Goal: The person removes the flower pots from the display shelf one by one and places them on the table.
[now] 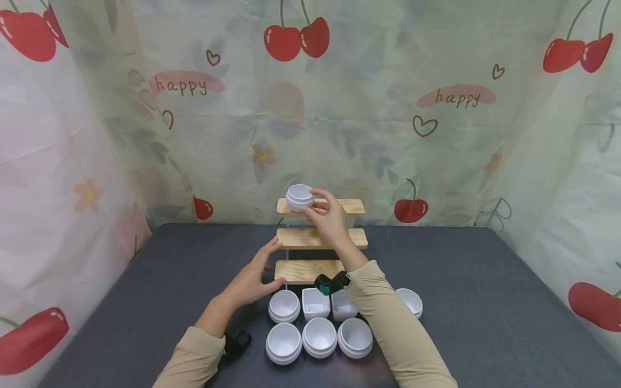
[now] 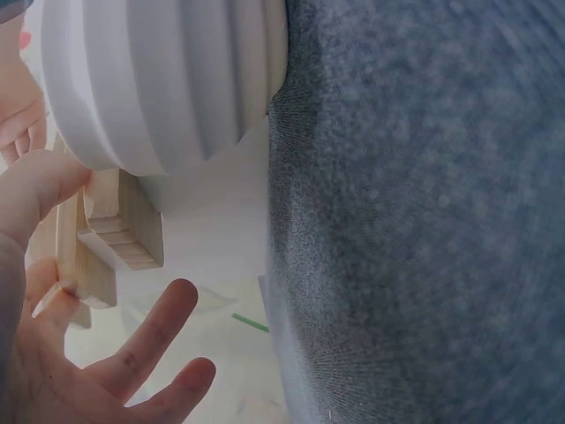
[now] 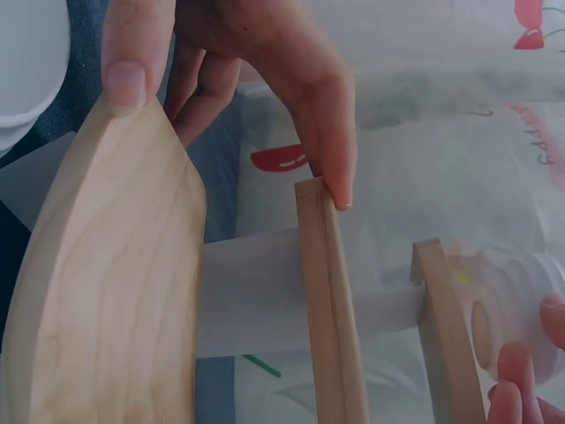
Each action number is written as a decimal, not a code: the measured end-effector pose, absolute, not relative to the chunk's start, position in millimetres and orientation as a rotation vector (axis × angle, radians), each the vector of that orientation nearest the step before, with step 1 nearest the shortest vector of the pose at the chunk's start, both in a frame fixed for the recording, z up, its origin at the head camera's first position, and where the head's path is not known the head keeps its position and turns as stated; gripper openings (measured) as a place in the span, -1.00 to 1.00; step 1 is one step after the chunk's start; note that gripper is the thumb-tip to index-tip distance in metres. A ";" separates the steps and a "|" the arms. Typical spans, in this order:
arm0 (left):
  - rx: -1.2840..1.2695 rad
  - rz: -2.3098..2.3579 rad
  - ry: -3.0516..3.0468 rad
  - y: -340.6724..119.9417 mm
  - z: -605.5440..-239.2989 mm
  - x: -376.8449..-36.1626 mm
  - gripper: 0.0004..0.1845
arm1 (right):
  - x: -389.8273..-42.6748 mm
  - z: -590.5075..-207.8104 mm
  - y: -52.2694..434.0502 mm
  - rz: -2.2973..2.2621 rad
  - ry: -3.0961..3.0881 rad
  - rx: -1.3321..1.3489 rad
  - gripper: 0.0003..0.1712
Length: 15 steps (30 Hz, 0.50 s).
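- Seven white bowls (image 1: 319,335) sit nearest me on the dark grey table (image 1: 485,302), in two rows: round ones in front, two square ones in the back row, and one partly hidden behind my right sleeve.
- My left hand (image 1: 254,279) is relaxed with its fingers extended, touching the left end of the wooden rack (image 1: 310,238) at its lowest and middle shelves; it grips nothing.
- My right hand (image 1: 326,213) reaches further up, thumb and fingers pinching a small ribbed white bowl (image 1: 299,197) that sits on the left end of the top shelf.
- Behind everything hangs a cherry-print curtain (image 1: 436,108).
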State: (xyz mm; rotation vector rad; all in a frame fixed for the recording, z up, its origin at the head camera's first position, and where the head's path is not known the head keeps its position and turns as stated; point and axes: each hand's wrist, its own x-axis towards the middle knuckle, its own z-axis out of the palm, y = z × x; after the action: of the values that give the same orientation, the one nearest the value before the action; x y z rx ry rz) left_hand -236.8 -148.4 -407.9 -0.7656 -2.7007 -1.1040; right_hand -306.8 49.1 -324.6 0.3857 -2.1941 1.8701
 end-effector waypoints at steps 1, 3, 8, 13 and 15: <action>-0.769 -1.106 -2.698 -148.6 -407.9 -236.8 -0.17 | -306.0 -323.9 50.3 1.873 -2.196 0.387 -0.48; -0.769 -1.103 -2.696 -148.9 -408.0 -236.6 -0.17 | -303.9 -322.6 52.8 1.870 -2.210 0.389 -0.48; -0.772 -1.101 -2.694 -149.1 -407.8 -236.2 -0.17 | -300.2 -321.9 59.9 1.844 -2.246 0.381 -0.48; -0.776 -1.095 -2.686 -149.4 -408.3 -236.2 -0.17 | -298.7 -322.4 65.8 1.841 -2.243 0.396 -0.49; -0.778 -1.093 -2.681 -149.6 -408.7 -236.5 -0.17 | -298.2 -322.9 67.7 1.848 -2.237 0.405 -0.49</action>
State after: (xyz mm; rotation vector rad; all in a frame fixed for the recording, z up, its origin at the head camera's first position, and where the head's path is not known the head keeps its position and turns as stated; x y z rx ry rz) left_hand -236.5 -149.6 -408.7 -0.7777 -2.6814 -1.0930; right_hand -298.2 67.7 -322.9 0.4049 -2.2373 1.8480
